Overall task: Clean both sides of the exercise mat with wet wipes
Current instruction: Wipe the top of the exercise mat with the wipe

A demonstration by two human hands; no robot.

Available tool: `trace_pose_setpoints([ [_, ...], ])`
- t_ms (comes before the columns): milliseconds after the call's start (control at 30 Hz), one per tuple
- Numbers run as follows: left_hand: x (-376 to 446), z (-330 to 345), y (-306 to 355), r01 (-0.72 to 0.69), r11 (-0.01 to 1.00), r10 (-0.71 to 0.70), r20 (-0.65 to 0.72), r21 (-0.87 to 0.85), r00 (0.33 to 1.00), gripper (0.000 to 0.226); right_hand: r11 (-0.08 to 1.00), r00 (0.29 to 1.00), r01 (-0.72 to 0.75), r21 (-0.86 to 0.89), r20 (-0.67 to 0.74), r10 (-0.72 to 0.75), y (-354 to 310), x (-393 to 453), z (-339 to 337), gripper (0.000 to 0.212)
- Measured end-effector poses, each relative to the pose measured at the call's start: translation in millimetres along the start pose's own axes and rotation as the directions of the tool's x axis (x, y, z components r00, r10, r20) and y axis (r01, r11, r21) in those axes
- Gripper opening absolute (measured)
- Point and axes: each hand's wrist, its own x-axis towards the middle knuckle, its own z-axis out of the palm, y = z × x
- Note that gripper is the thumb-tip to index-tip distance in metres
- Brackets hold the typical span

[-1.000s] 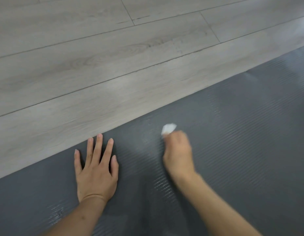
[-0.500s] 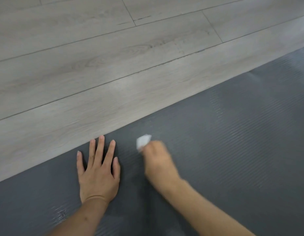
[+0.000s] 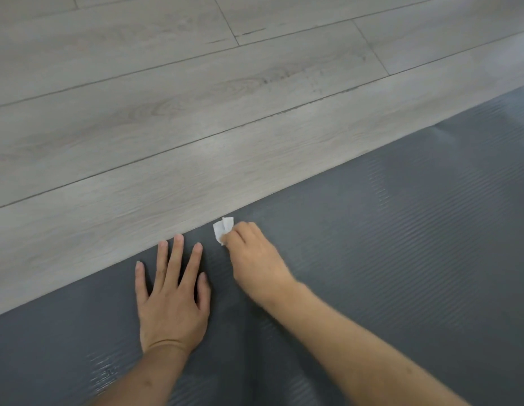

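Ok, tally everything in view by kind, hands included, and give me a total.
Hands: 2, left hand flat on the mat, right hand holding the wipe
Exercise mat: 1
Wet wipe: 1
Wood-plank floor: 1
Total: 5

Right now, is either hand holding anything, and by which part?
The right hand grips a crumpled white wet wipe by its near end; the left hand holds nothing.

Your left hand [image 3: 172,303] lies flat, fingers spread, on the dark grey ribbed exercise mat [image 3: 401,259], its fingertips close to the mat's far edge. Just beside it, your right hand [image 3: 254,259] pinches a small folded white wet wipe [image 3: 222,228] against the mat near that edge. Pale grey wood-plank floor [image 3: 196,98] lies beyond.
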Motion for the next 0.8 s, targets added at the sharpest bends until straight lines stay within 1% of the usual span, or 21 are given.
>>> trace_pose_setpoints([
  [33,-0.1,0.1,-0.2,0.002,1.0,-0.002,0.001,0.003,1.0,0.057,1.0,1.0,0.011,-0.018,-0.022,-0.012,25.3,1.2,-12.2,0.017],
  [67,0.0,0.0,-0.8,0.004,1.0,-0.004,0.003,0.006,1.0,0.057,0.997,0.998,-0.037,-0.064,-0.059,0.033,58.0,3.0,-30.0,0.015],
  [100,-0.3,-0.1,-0.5,0.005,1.0,-0.005,0.005,0.005,1.0,0.057,0.983,0.983,-0.138,-0.121,-0.138,0.121,95.8,4.9,-49.3,0.015],
  [133,-0.4,0.0,-0.1,0.005,1.0,-0.005,0.005,0.003,1.0,0.057,0.942,0.94,-0.289,-0.168,-0.238,0.246,134.6,6.0,-70.6,0.015],
  [167,-0.1,-0.3,0.2,0.006,1.0,-0.006,0.006,0.003,1.0,0.057,0.884,0.871,-0.439,-0.162,-0.319,0.374,166.5,5.2,-88.4,0.012],
  [233,1.3,-0.2,0.6,0.009,1.0,-0.009,0.014,0.011,1.0,0.058,0.783,0.738,-0.616,-0.089,-0.412,0.534,185.1,5.1,-102.2,0.011],
  [267,1.3,-0.4,0.5,0.01,1.0,-0.011,0.019,0.01,1.0,0.058,0.768,0.714,-0.637,-0.074,-0.434,0.55,169.4,7.2,-95.1,0.015],
  [300,1.2,-0.5,0.1,0.014,1.0,-0.014,0.02,0.008,1.0,0.058,0.788,0.731,-0.612,-0.061,-0.424,0.535,142.5,8.7,-79.3,0.019],
  [333,0.8,-0.5,-0.3,0.015,1.0,-0.015,0.017,0.008,1.0,0.058,0.843,0.789,-0.536,-0.036,-0.375,0.486,107.4,6.0,-59.5,0.023],
  [400,0.9,-0.9,0.5,0.013,1.0,-0.013,0.007,0.006,1.0,0.058,0.959,0.944,-0.281,-0.027,-0.189,0.271,27.5,-12.8,-18.2,0.027],
  [433,1.0,-1.4,0.7,0.014,1.0,-0.014,0.002,0.001,1.0,0.058,0.99,0.986,-0.137,-0.023,-0.094,0.134,-1.9,-25.8,-5.6,0.025],
  [467,0.8,-1.9,0.9,0.016,1.0,-0.016,-0.001,-0.005,1.0,0.058,0.999,0.999,-0.031,-0.008,-0.018,0.031,-9.5,-35.4,-3.6,0.022],
  [500,0.3,-2.0,1.3,0.016,1.0,-0.016,-0.001,-0.006,1.0,0.058,1.0,1.0,0.01,-0.003,-0.001,-0.01,5.5,-38.4,-10.9,0.018],
  [533,0.4,-1.8,1.8,0.014,1.0,-0.014,0.0,-0.002,1.0,0.058,0.999,0.999,-0.028,-0.043,-0.029,0.026,32.6,-38.1,-24.0,0.013],
  [567,0.3,-1.8,2.3,0.014,1.0,-0.014,0.003,0.001,1.0,0.058,0.987,0.989,-0.132,-0.09,-0.076,0.125,66.4,-37.9,-39.4,0.01],
  [600,1.0,-1.4,2.4,0.013,1.0,-0.013,0.005,0.004,1.0,0.058,0.951,0.955,-0.276,-0.138,-0.155,0.255,102.4,-38.2,-57.3,0.009],
  [633,1.6,-1.3,2.1,0.012,1.0,-0.012,0.006,0.008,1.0,0.058,0.894,0.895,-0.418,-0.161,-0.242,0.375,136.2,-40.8,-74.5,0.008],
  [700,1.0,-1.4,1.6,0.01,1.0,-0.011,0.006,0.016,1.0,0.058,0.809,0.779,-0.578,-0.107,-0.369,0.507,163.5,-46.4,-90.2,0.01],
  [733,0.6,-1.4,1.4,0.009,1.0,-0.009,0.007,0.02,1.0,0.058,0.79,0.75,-0.606,-0.099,-0.404,0.525,152.2,-45.3,-84.8,0.013],
  [767,0.4,-1.4,1.1,0.008,1.0,-0.008,0.008,0.021,1.0,0.058,0.801,0.761,-0.591,-0.096,-0.398,0.513,128.6,-45.0,-69.9,0.018],
  [800,0.8,-1.4,0.8,0.006,1.0,-0.006,0.007,0.021,1.0,0.058,0.845,0.808,-0.529,-0.083,-0.353,0.471,95.1,-48.3,-50.5,0.023],
])
